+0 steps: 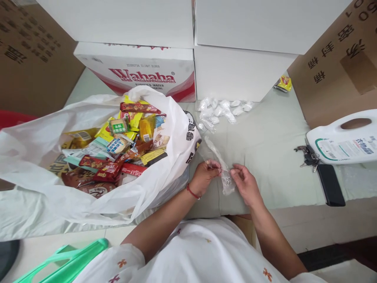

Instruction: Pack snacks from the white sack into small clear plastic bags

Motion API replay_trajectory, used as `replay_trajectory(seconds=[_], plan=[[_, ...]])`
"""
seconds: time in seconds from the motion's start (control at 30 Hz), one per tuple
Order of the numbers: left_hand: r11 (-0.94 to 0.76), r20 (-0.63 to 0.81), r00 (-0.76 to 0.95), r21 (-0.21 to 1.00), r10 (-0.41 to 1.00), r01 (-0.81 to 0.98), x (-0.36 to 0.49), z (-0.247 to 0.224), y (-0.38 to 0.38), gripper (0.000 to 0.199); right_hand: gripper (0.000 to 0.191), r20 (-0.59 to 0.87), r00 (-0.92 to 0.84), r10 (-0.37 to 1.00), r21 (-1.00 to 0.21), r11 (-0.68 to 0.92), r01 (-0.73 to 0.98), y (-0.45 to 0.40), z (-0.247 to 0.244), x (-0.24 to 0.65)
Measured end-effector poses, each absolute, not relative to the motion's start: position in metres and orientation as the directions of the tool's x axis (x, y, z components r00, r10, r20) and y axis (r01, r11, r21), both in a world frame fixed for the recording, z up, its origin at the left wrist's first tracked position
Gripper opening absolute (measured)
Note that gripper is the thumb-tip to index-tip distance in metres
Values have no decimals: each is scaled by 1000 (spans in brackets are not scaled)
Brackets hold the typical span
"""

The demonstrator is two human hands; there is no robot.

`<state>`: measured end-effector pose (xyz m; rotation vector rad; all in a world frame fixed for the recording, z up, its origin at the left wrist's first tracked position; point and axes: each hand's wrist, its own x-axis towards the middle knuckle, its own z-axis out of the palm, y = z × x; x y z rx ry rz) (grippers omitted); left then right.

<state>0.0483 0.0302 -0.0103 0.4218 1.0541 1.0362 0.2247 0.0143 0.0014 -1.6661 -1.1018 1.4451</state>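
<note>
A crumpled clear plastic bag (226, 181) is stretched between my hands over the near edge of the cloth-covered table. My left hand (206, 175) pinches its left side between thumb and fingers, a red cord round the wrist. On the other side, my right hand (246, 184) has its thumb and fingertips closed at the bag's edge. To the left lies a large white plastic bag (173, 165), its mouth wide, full of packaged snacks (118, 145). Several small white bundles in clear plastic (222, 110) rest beyond my hands.
A Wahaha water carton (144, 72) and white boxes (244, 70) stand at the back. Brown cardboard (338, 59) flanks the right. Nearby are a detergent bottle (347, 139), keys (309, 157), a black phone (330, 184) and a yellow packet (284, 83). A green plastic object (70, 259) is lower left.
</note>
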Motion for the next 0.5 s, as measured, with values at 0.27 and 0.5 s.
replay_trajectory(seconds=[0.27,0.5], plan=[[475,-527,41,726,849,-498,29,0,32,41,40,-435,16,900,-889,-433,149,10,9,242],[553,-544,99,811,833,-191,68,5,4,52,31,-213,150,965,-860,-258,441,-2,16,223]])
